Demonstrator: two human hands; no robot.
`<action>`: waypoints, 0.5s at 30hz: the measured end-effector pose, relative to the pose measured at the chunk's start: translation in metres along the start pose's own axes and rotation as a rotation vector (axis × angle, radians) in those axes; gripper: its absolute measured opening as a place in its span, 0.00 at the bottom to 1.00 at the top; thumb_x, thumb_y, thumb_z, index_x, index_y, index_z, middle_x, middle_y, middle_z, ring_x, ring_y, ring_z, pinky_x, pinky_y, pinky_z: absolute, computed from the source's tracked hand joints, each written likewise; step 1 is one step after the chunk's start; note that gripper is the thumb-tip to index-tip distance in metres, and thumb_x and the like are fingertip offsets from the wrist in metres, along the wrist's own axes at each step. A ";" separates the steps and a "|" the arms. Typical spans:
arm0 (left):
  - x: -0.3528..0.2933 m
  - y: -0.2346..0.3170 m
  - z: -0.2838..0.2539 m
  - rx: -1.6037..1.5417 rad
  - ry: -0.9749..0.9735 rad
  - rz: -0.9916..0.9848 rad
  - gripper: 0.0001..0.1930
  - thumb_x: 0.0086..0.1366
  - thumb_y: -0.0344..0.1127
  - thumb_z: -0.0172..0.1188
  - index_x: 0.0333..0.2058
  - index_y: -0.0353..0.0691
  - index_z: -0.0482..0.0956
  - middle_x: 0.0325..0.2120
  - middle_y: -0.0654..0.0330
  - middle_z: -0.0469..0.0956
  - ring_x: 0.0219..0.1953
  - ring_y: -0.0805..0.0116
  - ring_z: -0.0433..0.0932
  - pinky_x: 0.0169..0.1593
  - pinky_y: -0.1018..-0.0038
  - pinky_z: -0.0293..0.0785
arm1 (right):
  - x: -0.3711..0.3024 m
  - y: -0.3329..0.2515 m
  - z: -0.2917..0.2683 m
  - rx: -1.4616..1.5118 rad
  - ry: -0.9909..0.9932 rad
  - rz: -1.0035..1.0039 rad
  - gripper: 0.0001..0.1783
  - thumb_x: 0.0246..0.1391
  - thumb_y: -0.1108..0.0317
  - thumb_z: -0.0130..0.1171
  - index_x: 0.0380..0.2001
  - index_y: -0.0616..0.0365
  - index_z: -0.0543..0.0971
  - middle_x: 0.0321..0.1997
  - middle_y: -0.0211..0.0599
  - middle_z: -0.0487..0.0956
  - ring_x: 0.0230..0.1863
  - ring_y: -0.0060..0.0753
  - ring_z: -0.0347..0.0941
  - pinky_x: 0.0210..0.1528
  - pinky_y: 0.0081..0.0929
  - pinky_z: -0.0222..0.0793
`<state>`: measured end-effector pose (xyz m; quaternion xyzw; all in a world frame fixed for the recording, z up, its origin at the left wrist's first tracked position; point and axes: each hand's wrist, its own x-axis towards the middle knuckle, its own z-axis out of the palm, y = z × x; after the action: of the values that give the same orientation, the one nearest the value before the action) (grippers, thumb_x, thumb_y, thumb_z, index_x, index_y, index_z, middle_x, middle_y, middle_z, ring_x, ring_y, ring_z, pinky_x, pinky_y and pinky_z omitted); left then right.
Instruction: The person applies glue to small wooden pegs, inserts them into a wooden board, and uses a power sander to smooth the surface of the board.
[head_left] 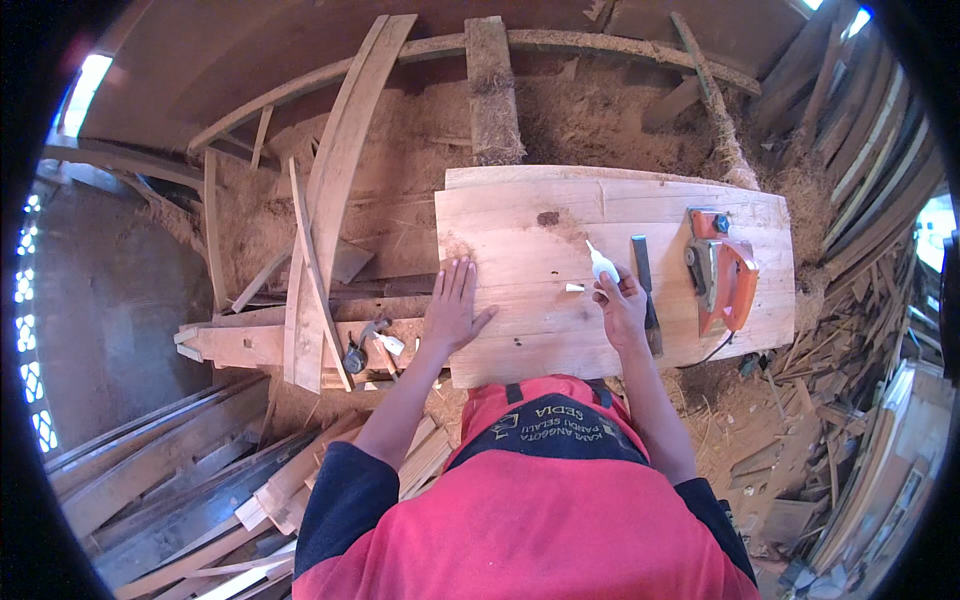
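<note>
My left hand (458, 310) lies flat with its fingers stretched out on the left edge of a wide wooden panel (530, 340). In my right hand (622, 308) is a small white bottle with a pointed nozzle (603, 265), its tip turned up toward the far left. Beside it on the panel lies a small pale cone-shaped piece (575, 288). A dark spot (548, 218) and a few smaller holes mark the wood. Just right of my right hand rests a long dark flat bar (646, 295), its kind unclear.
An orange electric planer (722, 275) sits on the panel's right side, its cord trailing off the near edge. On the bench at left are a hammer (374, 328), a black tape measure (354, 357) and a white bottle (390, 344). Planks (340, 180) lean there; wood scraps (800, 440) pile right.
</note>
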<state>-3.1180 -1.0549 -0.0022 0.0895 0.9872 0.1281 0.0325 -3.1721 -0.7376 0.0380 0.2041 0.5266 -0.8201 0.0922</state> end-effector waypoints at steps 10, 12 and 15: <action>-0.017 -0.002 0.022 0.022 -0.050 0.068 0.48 0.69 0.63 0.50 0.71 0.25 0.48 0.73 0.39 0.47 0.76 0.46 0.43 0.76 0.53 0.41 | -0.004 0.004 -0.003 -0.050 -0.023 0.013 0.15 0.60 0.70 0.67 0.49 0.56 0.78 0.42 0.30 0.82 0.39 0.21 0.78 0.37 0.23 0.74; 0.007 -0.003 0.014 0.020 0.025 -0.049 0.48 0.69 0.63 0.50 0.70 0.26 0.49 0.73 0.39 0.48 0.76 0.45 0.44 0.76 0.53 0.41 | -0.008 0.007 -0.003 -0.010 -0.032 0.027 0.15 0.60 0.70 0.67 0.49 0.56 0.78 0.43 0.29 0.82 0.39 0.21 0.78 0.37 0.22 0.74; -0.004 0.015 0.020 -0.020 0.038 -0.010 0.48 0.68 0.64 0.50 0.70 0.26 0.50 0.73 0.40 0.49 0.76 0.45 0.45 0.76 0.52 0.42 | -0.010 0.011 -0.001 -0.001 -0.021 0.065 0.16 0.60 0.70 0.67 0.49 0.56 0.77 0.43 0.29 0.82 0.39 0.21 0.78 0.37 0.22 0.74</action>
<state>-3.1098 -1.0371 -0.0172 0.0818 0.9867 0.1395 0.0152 -3.1588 -0.7418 0.0334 0.2124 0.5192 -0.8184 0.1244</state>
